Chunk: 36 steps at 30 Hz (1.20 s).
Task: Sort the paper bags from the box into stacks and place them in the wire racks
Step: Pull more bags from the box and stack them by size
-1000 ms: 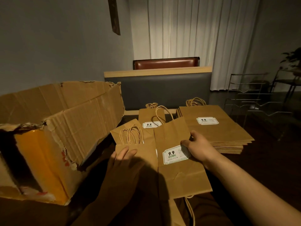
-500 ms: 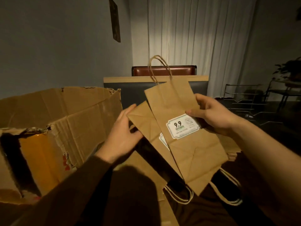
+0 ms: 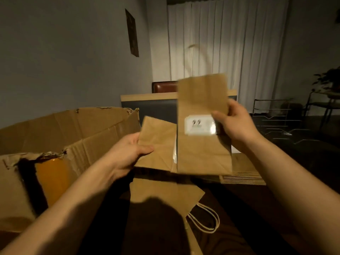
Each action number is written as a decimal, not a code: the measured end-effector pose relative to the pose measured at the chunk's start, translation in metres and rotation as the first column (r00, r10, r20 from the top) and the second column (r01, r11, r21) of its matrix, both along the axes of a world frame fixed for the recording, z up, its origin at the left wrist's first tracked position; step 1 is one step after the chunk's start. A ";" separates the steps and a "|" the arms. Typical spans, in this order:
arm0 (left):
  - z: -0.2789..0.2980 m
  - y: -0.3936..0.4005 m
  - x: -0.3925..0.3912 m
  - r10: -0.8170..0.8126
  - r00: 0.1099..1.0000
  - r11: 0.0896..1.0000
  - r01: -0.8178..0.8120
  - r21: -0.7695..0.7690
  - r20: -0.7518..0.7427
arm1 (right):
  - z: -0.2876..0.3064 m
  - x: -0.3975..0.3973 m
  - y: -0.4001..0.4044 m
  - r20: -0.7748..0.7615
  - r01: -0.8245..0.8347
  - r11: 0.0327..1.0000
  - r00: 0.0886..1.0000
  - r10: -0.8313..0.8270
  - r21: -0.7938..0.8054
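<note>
R hand [image 3: 237, 124] grips a tall paper bag [image 3: 203, 144] by its right edge, thumb across the front next to the white label [image 3: 199, 124], other fingers behind. Bag is upright, lifted above the table, blurred; label print not readable. L hand [image 3: 128, 153] pinches a 2nd bag [image 3: 158, 142] at its left edge, thumb on top, fingers under; this bag is tilted and sits behind and left of the tall one, partly covered by it.

Below both, near the body, a 3rd bag [image 3: 165, 190] lies flat on the dark table [image 3: 257, 208], its twisted handles [image 3: 204, 219] pointing toward the near right. Right of the held bags, a flat stack of bags [image 3: 244, 178] rests on the table, mostly hidden behind the tall bag.

Left: the torn cardboard box [image 3: 73, 137], flaps open, something orange inside. Far right: wire racks [image 3: 276, 124], well apart from the hands. Far back: white curtain [image 3: 230, 43] and a chair back [image 3: 163, 87].
</note>
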<state>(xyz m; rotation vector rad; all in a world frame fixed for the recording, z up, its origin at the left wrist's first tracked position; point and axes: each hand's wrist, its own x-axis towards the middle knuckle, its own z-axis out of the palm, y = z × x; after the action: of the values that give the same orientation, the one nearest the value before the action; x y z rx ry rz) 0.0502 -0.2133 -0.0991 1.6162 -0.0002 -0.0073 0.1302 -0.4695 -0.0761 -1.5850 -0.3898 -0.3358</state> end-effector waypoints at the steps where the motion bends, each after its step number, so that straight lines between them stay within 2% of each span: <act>1: -0.015 0.000 -0.001 0.100 0.994 0.988 -0.095 -0.122 0.043 | -0.003 0.000 -0.001 -0.067 0.030 0.979 0.998 -0.017 0.201; 2: -0.029 -0.003 -0.003 0.190 0.980 0.948 -0.168 -0.269 0.060 | -0.009 -0.003 0.000 -0.150 0.047 0.936 0.989 0.006 0.349; 3: -0.042 -0.009 -0.003 0.230 0.970 0.896 -0.182 -0.405 0.074 | -0.020 -0.008 0.007 -0.240 0.066 0.899 0.970 0.045 0.433; 5: -0.058 -0.027 -0.006 0.261 0.958 0.799 -0.144 -0.584 0.121 | -0.052 -0.020 0.032 -0.403 0.098 0.834 0.902 0.157 0.542; 7: -0.069 -0.051 -0.009 0.265 0.960 0.761 -0.148 -0.632 0.094 | -0.077 -0.030 0.058 -0.504 0.124 0.743 0.805 0.312 0.658; 9: -0.073 -0.070 -0.017 0.240 0.971 0.780 -0.190 -0.596 0.006 | -0.085 -0.032 0.072 -0.524 0.138 0.648 0.722 0.452 0.749; 10: -0.080 -0.072 -0.014 0.195 0.981 0.817 -0.171 -0.550 -0.016 | -0.085 -0.031 0.074 -0.526 0.150 0.614 0.692 0.494 0.775; 12: -0.078 -0.067 -0.019 0.090 0.993 0.958 -0.063 -0.279 0.083 | -0.081 -0.027 0.069 -0.524 0.144 0.606 0.677 0.516 0.783; 13: -0.077 -0.054 -0.020 0.023 0.989 0.999 -0.018 -0.040 0.143 | -0.078 -0.025 0.062 -0.528 0.132 0.628 0.688 0.499 0.767; 14: -0.075 -0.040 -0.019 -0.061 0.989 0.991 0.044 0.129 0.134 | -0.073 -0.023 0.053 -0.534 0.117 0.663 0.702 0.471 0.739; 15: -0.074 -0.023 -0.018 -0.103 0.989 0.932 0.059 0.358 0.105 | -0.069 -0.021 0.042 -0.557 0.122 0.707 0.713 0.426 0.697; 16: -0.074 -0.006 -0.017 -0.078 0.995 0.810 0.027 0.585 0.062 | -0.066 -0.021 0.031 -0.579 0.114 0.751 0.714 0.393 0.651; 17: -0.078 0.011 -0.015 0.017 0.998 0.634 -0.058 0.771 0.060 | -0.064 -0.023 0.020 -0.601 0.099 0.785 0.703 0.380 0.612; 18: -0.087 0.025 -0.013 0.114 0.990 0.447 -0.122 0.886 0.079 | -0.064 -0.028 0.010 -0.621 0.076 0.805 0.680 0.390 0.588; 19: -0.094 0.033 -0.016 0.216 0.972 0.350 -0.164 0.922 0.091 | -0.067 -0.034 0.003 -0.640 0.054 0.822 0.657 0.398 0.567; 20: -0.103 0.038 -0.020 0.304 0.951 0.333 -0.154 0.930 0.049 | -0.075 -0.037 0.001 -0.659 0.030 0.834 0.630 0.412 0.551; 21: -0.113 0.040 -0.024 0.348 0.937 0.383 -0.132 0.914 -0.010 | -0.086 -0.042 0.002 -0.682 0.010 0.850 0.601 0.415 0.526; 23: -0.133 0.041 -0.031 0.324 0.944 0.534 -0.131 0.835 -0.059 | -0.114 -0.049 0.015 -0.739 -0.067 0.893 0.536 0.408 0.445; 25: -0.143 0.033 -0.040 0.300 0.953 0.640 -0.239 0.730 0.049 | -0.138 -0.052 0.031 -0.767 -0.123 0.914 0.507 0.392 0.386; 27: -0.143 0.024 -0.043 0.329 0.930 0.657 -0.351 0.667 0.166 | -0.152 -0.051 0.042 -0.758 -0.111 0.915 0.525 0.386 0.389; 32: -0.137 0.014 -0.051 0.346 0.891 0.590 -0.449 0.671 0.293 | -0.164 -0.050 0.050 -0.719 -0.075 0.908 0.586 0.374 0.411; 33: -0.135 0.013 -0.052 0.340 0.890 0.604 -0.454 0.655 0.303 | -0.165 -0.051 0.051 -0.716 -0.067 0.910 0.594 0.366 0.410; 34: -0.133 0.013 -0.053 0.346 0.898 0.669 -0.440 0.600 0.272 | -0.167 -0.051 0.052 -0.713 -0.064 0.913 0.604 0.357 0.403; 36: -0.126 0.010 -0.056 0.340 0.937 0.863 -0.345 0.368 0.081 | -0.171 -0.051 0.055 -0.712 -0.052 0.925 0.623 0.325 0.377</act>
<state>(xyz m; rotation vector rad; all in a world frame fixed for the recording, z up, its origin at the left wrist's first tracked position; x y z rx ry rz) -0.0059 -0.2035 -0.2247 1.9836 0.2975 0.2966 0.0791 -0.4147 -0.2472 -1.1996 0.1697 0.4454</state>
